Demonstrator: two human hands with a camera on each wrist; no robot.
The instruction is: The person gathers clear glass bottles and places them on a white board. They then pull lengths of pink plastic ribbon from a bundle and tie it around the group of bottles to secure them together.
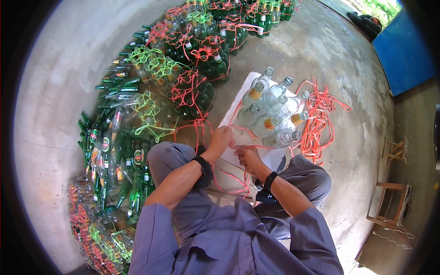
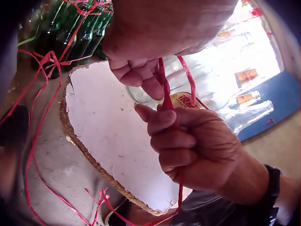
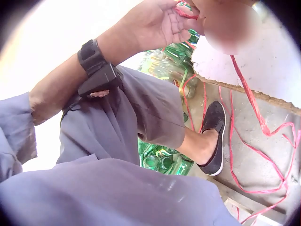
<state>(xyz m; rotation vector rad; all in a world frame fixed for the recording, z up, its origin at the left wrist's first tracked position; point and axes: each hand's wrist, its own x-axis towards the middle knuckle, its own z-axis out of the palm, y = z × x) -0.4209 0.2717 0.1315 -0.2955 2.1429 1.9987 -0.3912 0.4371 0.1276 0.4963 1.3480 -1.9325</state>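
Note:
Several clear glass bottles point(image 1: 274, 106) stand upright in a cluster on a white board point(image 2: 110, 127), with red plastic twine point(image 2: 180, 193) running from them to my hands. My left hand point(image 1: 222, 140) holds the twine at the near left of the bottles, fingers bent. In the right wrist view a red loop shows at the left hand's point(image 3: 162, 26) fingertips. Close beside it, my right hand point(image 2: 197, 143) grips the twine in its curled fingers, with the thumb pressed on top. A tail of twine hangs below the right hand, past the board's rough edge.
A tangled heap of red twine point(image 1: 318, 121) lies right of the bottles. Green bottles bundled in red twine point(image 1: 192, 94) stand at the left and back, beside loose bottles point(image 1: 130, 156) piled against the wall. A wooden stool point(image 1: 389, 206) is at the far right. More twine trails near my shoe point(image 3: 214, 136).

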